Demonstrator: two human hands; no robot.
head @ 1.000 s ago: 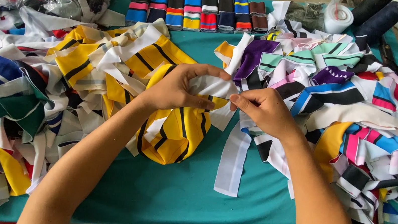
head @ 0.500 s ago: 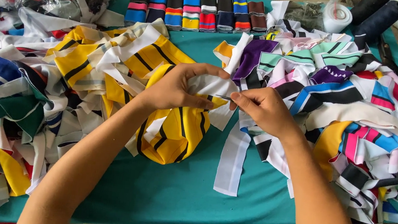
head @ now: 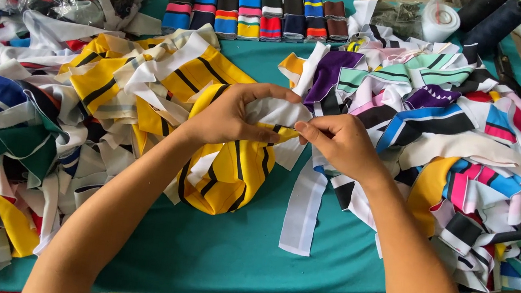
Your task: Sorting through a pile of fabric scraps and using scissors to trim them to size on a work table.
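Since the earlier frame almost nothing has shifted: our hands stay together over the table (head: 240,257). The yellow piece (head: 234,170) with black stripes hangs from the left hand (head: 228,116), which is clamped on it and a white strip (head: 278,111). The right hand (head: 340,143) pinches the strip's edge, it seems; the fingertips hide the contact. We should keep the edges aligned and taut. 2 scrap heaps flank us, left (head: 16,136) and right (head: 473,139).

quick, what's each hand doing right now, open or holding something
Left hand: closed around the white end of a yellow and black striped fabric piece.
Right hand: fingers pinched shut on the same fabric piece, at its white edge.
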